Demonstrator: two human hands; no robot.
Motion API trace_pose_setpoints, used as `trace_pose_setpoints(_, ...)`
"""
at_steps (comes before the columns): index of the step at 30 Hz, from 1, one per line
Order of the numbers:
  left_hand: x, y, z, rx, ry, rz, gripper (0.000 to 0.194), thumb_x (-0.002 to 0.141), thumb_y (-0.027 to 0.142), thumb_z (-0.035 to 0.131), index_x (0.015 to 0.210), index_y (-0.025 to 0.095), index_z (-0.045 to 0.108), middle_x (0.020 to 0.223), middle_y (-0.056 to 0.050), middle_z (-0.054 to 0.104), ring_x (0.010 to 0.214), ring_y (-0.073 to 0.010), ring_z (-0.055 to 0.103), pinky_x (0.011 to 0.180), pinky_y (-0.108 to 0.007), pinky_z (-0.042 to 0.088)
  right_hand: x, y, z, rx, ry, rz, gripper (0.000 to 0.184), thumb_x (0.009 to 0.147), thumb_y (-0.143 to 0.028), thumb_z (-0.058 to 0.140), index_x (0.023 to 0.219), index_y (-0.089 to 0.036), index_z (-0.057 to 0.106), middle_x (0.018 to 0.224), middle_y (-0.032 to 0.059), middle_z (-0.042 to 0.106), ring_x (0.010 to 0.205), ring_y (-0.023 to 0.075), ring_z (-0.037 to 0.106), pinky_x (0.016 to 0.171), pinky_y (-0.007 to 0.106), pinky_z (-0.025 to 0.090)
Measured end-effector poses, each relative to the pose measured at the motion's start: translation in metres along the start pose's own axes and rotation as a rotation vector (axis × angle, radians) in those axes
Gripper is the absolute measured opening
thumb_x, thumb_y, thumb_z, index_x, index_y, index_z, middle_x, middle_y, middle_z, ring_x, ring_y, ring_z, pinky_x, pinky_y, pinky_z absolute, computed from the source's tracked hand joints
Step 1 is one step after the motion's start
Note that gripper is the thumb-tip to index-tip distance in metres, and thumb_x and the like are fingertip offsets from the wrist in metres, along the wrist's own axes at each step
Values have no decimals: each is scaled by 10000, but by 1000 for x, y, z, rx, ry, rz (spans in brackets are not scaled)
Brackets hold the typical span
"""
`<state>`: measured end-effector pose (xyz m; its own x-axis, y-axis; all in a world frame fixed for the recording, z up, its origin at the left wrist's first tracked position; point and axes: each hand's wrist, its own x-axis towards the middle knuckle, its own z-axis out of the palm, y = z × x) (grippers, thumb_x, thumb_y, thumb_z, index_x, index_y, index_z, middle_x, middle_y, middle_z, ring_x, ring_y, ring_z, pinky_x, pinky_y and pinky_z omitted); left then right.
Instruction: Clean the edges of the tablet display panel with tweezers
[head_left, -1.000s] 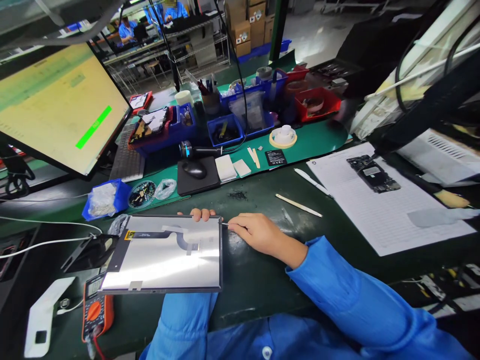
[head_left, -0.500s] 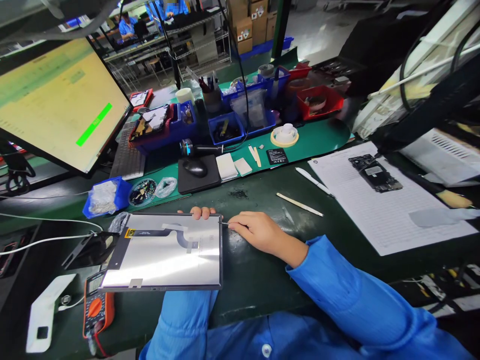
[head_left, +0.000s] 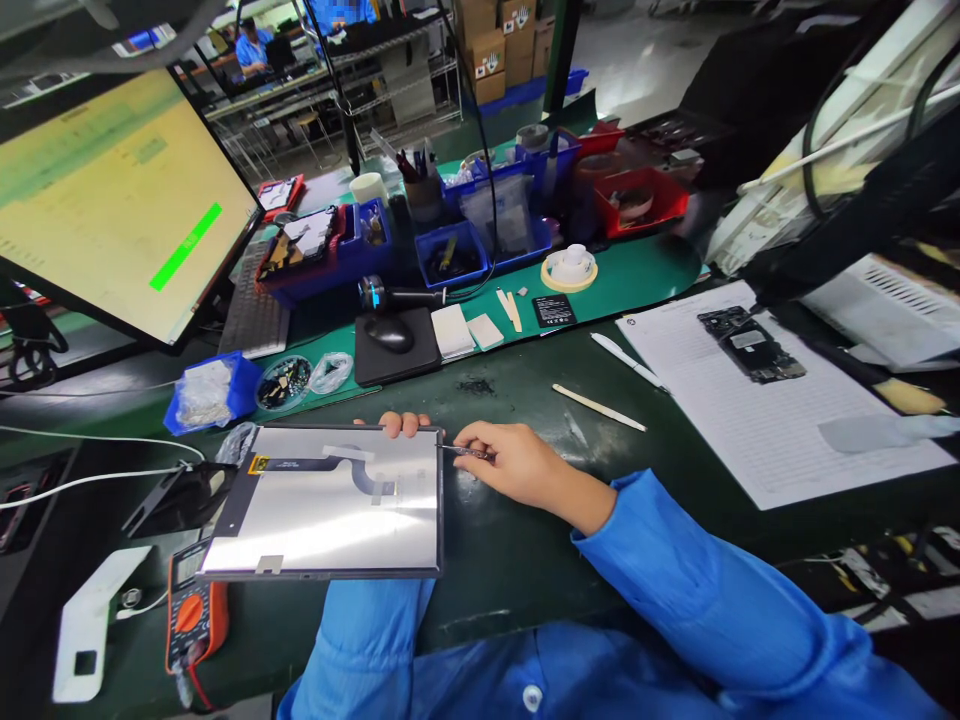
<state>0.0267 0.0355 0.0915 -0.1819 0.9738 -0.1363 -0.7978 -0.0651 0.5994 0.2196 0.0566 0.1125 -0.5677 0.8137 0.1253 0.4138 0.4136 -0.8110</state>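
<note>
My left hand (head_left: 401, 424) supports a tablet display panel (head_left: 322, 520) from beneath, its fingertips curled over the far edge and the rest hidden under it. The panel's silvery back faces up, with a dark flex cable and strips of tape on it. In my right hand (head_left: 517, 462) is a thin pair of metal tweezers (head_left: 466, 452), pinched between thumb and fingers. Their tip reaches the panel's right edge near its far corner.
A multimeter (head_left: 193, 610) and a white bracket (head_left: 86, 620) lie to the left. Beyond the panel are a mouse (head_left: 390, 336), a wooden stick (head_left: 598, 408) and a pen (head_left: 628, 362). A circuit board (head_left: 750, 345) rests on paper (head_left: 772, 455). A monitor (head_left: 120, 200) stands at left.
My right-hand fingers have shifted their grip, so more of the tweezers shows. The tip stays at the panel's right edge, and the panel has hardly moved.
</note>
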Motion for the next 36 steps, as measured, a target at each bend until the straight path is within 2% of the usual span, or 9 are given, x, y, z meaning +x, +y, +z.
trace_pose_setpoints(5,3,1,-6,-2,-16,-19,549,875,687,505,672,203,345,643,3,390,750,-195,537,733,-377,524,1,3,-1,-84,-9,-130,131,975,-232,638,1030,-219,756,949,38,752,853,175,691,762,269,487)
trace_pose_setpoints(8,4,0,-7,7,-23,-10,553,872,696,512,670,206,353,646,2,389,751,-198,542,729,-377,525,0,2,-2,-76,-24,-116,174,1004,-238,585,1025,-232,758,929,31,750,847,171,689,749,266,485)
trace_pose_setpoints(12,3,0,-4,38,-25,10,549,876,694,508,681,207,347,662,0,398,753,-195,537,726,-372,522,0,0,0,-3,-5,-34,104,918,-242,712,1016,-229,743,814,-4,736,717,144,666,663,235,474)
trace_pose_setpoints(17,2,-1,-1,10,19,10,552,872,690,503,682,203,327,653,6,382,734,-187,530,707,-364,519,0,1,-2,-81,-22,-146,124,972,-227,640,1003,-220,761,924,35,745,822,164,681,738,260,482)
trace_pose_setpoints(20,3,0,-2,-1,6,1,551,881,683,500,678,200,328,648,5,378,735,-186,527,709,-358,517,0,0,-3,-66,-28,-120,158,995,-235,608,1006,-229,765,912,27,748,814,164,687,735,263,487)
trace_pose_setpoints(24,5,1,-6,32,-24,9,564,890,704,475,667,202,344,659,0,382,739,-190,528,719,-368,522,-1,0,0,8,10,-48,127,911,-229,721,1036,-229,745,882,6,754,763,151,687,698,243,498)
trace_pose_setpoints(29,3,0,-7,29,-31,9,535,921,681,439,679,207,385,683,-6,384,770,-198,539,747,-379,520,0,3,-1,-74,-23,-156,126,973,-233,641,1022,-222,756,928,34,752,837,167,689,767,263,500)
trace_pose_setpoints(33,2,-2,-6,-9,-19,18,521,909,666,484,680,209,383,672,-5,366,773,-198,522,763,-359,505,0,0,-2,-66,-45,-117,177,1006,-236,583,1023,-236,759,932,26,762,849,167,695,757,262,489)
trace_pose_setpoints(36,3,-3,-6,-8,-3,35,532,885,679,505,682,209,359,665,1,340,749,-194,498,738,-349,501,-1,-2,-1,0,-30,-18,124,932,-239,696,1044,-225,745,832,-1,751,735,148,681,678,244,477)
